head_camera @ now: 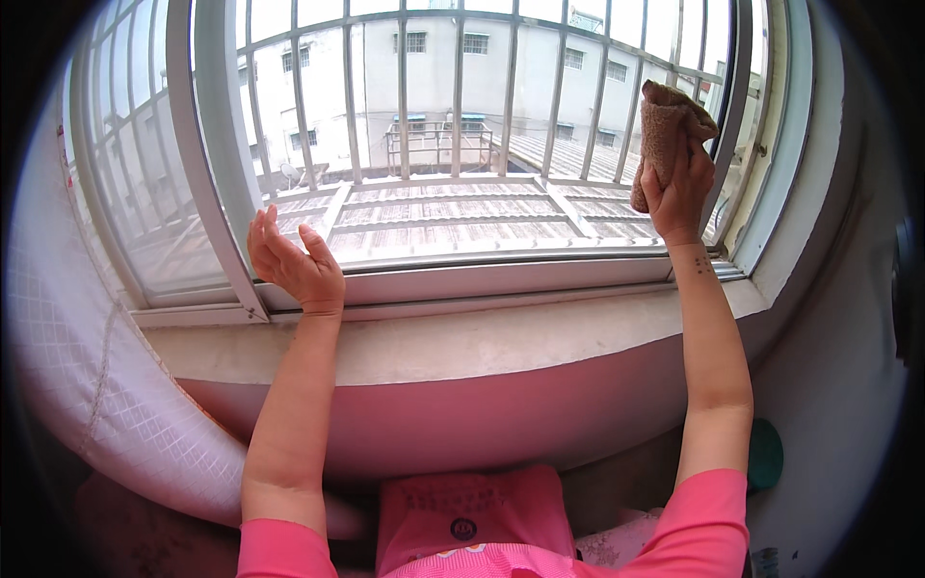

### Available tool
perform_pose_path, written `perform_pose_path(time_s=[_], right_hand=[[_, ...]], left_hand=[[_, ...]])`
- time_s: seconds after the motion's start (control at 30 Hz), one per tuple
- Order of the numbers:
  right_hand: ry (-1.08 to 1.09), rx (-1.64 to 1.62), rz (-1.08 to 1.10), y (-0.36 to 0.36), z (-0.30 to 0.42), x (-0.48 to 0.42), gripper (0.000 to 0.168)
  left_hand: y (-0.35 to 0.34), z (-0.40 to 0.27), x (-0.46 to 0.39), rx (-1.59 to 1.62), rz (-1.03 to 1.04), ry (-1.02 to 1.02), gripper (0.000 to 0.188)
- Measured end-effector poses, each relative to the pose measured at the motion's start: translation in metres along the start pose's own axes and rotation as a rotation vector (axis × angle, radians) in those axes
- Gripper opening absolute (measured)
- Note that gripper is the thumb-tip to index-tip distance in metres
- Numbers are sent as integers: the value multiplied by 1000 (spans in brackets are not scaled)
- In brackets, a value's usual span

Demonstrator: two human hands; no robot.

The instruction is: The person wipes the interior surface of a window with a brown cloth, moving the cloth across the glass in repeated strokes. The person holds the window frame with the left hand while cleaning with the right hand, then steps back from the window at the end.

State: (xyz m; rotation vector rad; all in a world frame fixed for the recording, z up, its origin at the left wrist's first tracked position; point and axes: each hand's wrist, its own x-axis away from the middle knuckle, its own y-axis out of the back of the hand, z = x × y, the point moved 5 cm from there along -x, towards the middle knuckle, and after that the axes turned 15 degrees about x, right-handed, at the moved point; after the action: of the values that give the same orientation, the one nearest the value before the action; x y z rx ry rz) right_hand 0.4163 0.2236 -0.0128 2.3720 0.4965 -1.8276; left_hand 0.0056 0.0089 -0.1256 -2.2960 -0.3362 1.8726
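Note:
My right hand (683, 184) grips a folded brown terry cloth (663, 130) at the upper right of the sliding window. The cloth is against or just before the glass near the right frame post (731, 108); I cannot tell if it touches. On the left, my left hand (295, 260) is raised with its fingers apart and nothing in it. It is in front of the lower left corner of the window pane, near the metal sash frame (217, 180). Beneath both forearms runs the pale window sill (506, 343).
Metal security bars (458, 94) and a corrugated roof (462, 213) lie outside the window. A white quilted curtain or cover (65, 347) bulges along the left. Low at the right is a green object (766, 455), partly hidden by my arm. A wall (845, 404) closes off the right side.

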Motion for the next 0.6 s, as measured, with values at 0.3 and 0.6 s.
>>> perform_pose_path(time_s=[0.3,0.6], right_hand=[[27,-46,-61,13,72,-36,71],[267,-376,-51,57,280,-96,72]], left_hand=[[-2,-6,-2,24,-19,1,44],[0,-3,-1,26,3,42,45]])
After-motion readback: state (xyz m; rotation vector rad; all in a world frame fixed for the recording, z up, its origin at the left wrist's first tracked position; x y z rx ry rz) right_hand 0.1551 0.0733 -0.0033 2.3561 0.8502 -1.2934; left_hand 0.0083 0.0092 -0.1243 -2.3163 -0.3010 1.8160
